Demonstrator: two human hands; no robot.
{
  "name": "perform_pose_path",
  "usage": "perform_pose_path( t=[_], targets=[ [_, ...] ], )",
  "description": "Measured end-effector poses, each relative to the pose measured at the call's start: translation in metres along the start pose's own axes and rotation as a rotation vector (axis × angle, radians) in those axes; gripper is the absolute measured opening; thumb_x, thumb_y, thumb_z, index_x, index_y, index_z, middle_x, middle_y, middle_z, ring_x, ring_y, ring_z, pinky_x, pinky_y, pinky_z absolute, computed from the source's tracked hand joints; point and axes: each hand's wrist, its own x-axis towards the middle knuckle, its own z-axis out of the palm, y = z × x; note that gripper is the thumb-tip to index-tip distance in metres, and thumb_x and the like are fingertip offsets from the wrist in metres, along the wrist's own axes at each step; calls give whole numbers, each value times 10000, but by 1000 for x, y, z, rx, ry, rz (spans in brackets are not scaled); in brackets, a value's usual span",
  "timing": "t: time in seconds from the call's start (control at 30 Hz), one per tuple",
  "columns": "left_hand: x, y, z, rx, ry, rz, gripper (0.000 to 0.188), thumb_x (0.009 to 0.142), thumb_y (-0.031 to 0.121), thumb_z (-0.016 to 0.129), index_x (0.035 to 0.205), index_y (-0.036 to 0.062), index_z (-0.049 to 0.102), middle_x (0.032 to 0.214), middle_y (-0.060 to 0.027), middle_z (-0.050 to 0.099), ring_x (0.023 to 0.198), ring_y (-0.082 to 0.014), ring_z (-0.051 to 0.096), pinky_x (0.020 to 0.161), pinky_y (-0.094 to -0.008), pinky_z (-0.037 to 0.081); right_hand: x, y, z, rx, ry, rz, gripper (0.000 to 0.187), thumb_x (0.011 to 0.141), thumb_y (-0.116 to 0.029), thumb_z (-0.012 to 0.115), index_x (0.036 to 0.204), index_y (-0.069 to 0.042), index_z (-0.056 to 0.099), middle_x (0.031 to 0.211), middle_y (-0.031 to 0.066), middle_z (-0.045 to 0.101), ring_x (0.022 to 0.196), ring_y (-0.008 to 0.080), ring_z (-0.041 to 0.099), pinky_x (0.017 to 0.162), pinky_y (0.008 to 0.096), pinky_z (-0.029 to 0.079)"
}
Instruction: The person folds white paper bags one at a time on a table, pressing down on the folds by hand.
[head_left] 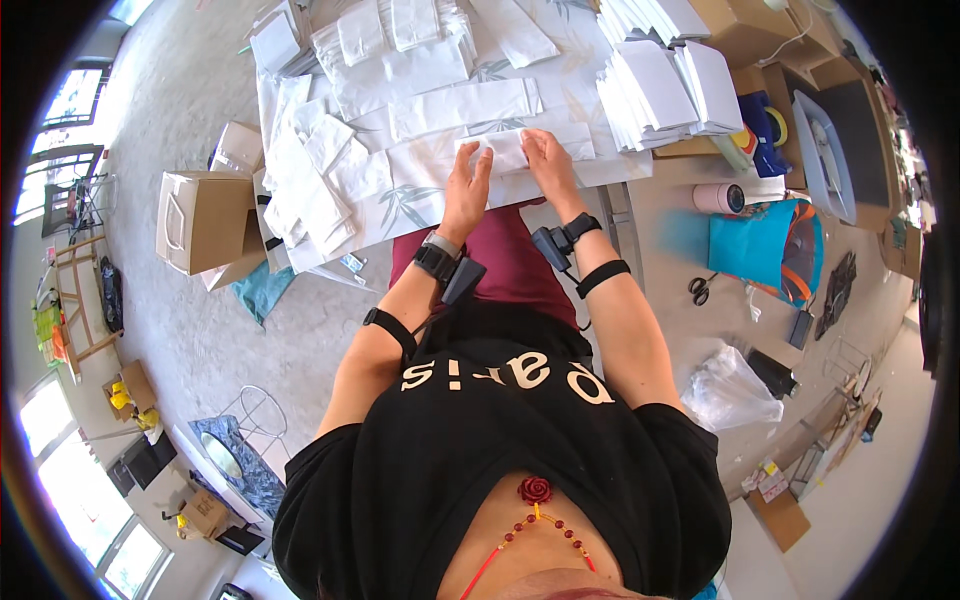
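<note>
A long, flat white sleeve of paper or plastic [575, 141] lies along the near edge of the table, under both hands. My left hand [466, 192] is at its left end, fingers extended and slightly apart, with the tips over the sleeve. My right hand [549, 165] rests on its middle part, fingers stretched and thumb apart. Just beyond lies another long white sleeve [465, 108]. A loose pile of white sleeves [315, 165] spreads at the left, and overlapping flat ones [395, 75] lie farther back.
Stacks of folded white sheets [650, 90] stand at the table's right. The leaf-patterned tablecloth [405, 205] shows at the near edge. Cardboard boxes [205, 220] sit left of the table. On the right floor are a turquoise bag [750, 250], scissors [700, 291] and a pink cylinder [712, 198].
</note>
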Motion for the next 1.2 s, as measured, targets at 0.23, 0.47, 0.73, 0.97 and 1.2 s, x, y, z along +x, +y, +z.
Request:
perform_pose_path(
  t=[0.23,0.47,0.73,0.97,1.2],
  targets=[
    [-3,-2,-5,-132,15,-63,629,1100,437,458,1465,-75,462,1459,-289,541,1386,-370,511,1151,-400,384,-1,9,5,-236,136,-205,362,900,-113,733,1223,11,629,916,175,744,836,317,734,773,414,572],
    [-4,-17,-3,-385,137,-127,571,1114,408,452,1455,-47,501,1431,-203,568,1340,-282,533,1114,-389,437,7,14,10,-354,151,-316,353,868,-20,691,1212,9,619,885,184,725,846,385,710,785,457,558],
    [-2,-15,-18,260,237,288,463,1091,268,498,1478,13,506,1540,-206,479,1437,-351,448,1181,-455,357,11,25,11,-401,201,-366,344,877,-31,690,1215,-19,627,848,159,719,791,350,710,744,433,556],
    [-7,-34,-20,885,-171,453,810,1013,506,557,1621,45,285,1714,-147,220,1601,-295,150,1272,-553,93,8,16,11,-417,154,-348,322,873,-9,660,1191,21,617,909,204,715,874,417,694,804,484,551],
    [-7,-43,-17,902,-150,461,842,978,555,582,1613,66,321,1708,-107,254,1594,-256,184,1273,-564,95,-12,-2,5,-749,203,-540,396,924,-71,629,1316,-33,594,1378,181,595,1280,295,572,1016,454,471]
  ],
)
